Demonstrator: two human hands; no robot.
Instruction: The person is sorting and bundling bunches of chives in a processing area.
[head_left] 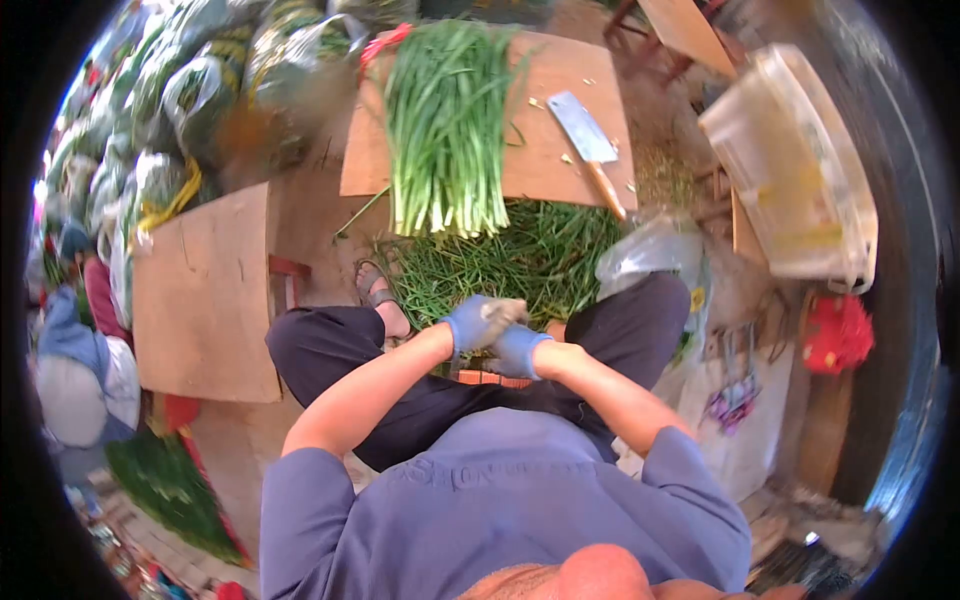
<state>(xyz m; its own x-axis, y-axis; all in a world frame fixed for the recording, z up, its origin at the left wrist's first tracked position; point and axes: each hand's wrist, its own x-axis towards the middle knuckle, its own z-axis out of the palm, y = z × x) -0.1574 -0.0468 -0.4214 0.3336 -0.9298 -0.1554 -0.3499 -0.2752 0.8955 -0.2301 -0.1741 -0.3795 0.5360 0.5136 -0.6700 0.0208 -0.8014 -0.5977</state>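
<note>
My left hand [481, 322] and my right hand [519, 348] meet over my lap, both in blue gloves with greyish, worn palms. The fingers are closed and pressed together; whatever is between them, if anything, is hidden. Ahead of them, a large bunch of green garlic chives or similar long leafy stalks [447, 130] lies on a wooden board table [555, 70], its pale cut ends towards me. To its right rests a cleaver [587, 140] with a wooden handle. Loose green leaves [530, 255] cover the floor between the table and my feet.
On the left stands another wooden table [205, 300], with bulging bags of greens [200, 100] behind it. A person [85, 370] is at the far left. A clear plastic bag [650, 250] lies by my right knee. A pale plastic crate [790, 165] stands right, above a red bag [838, 333].
</note>
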